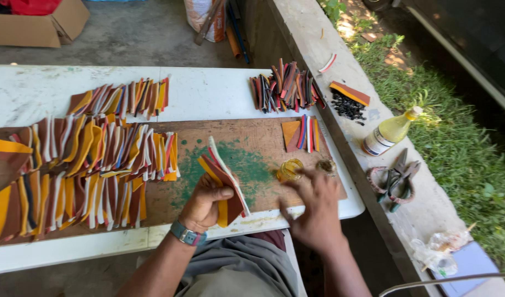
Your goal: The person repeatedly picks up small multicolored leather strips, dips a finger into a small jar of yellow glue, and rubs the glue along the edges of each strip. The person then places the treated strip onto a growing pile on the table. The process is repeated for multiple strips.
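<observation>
On brown wooden board, laid over white table, front centre: left hand, wristwatch on wrist, fingers closed round a fanned bundle of leather strips — brown, orange, yellow, one white edge; bundle held upright, tilted a bit, above green paint stain.

Right hand: fingers bent down, tips at small glass jar of yellow liquid; motion-blurred, can't tell if it grips anything. Second small round pot just beside jar, to the right.

Other items:
- Rows of strip bundles, overlapping, left half of board, multi-colour (brown/orange/white/red).
- Shorter row of bundles on table behind board.
- Loose heap of strips, back right of table.
- Small set, orange square w/ coloured strips, back right of board.
- Concrete ledge right of table: orange-brown piece, pile of small black bits, yellow squeeze bottle w/ label, pliers w/ coil, crumpled clear plastic.
- Cardboard box, floor, far left back.
- Grass beyond ledge.
</observation>
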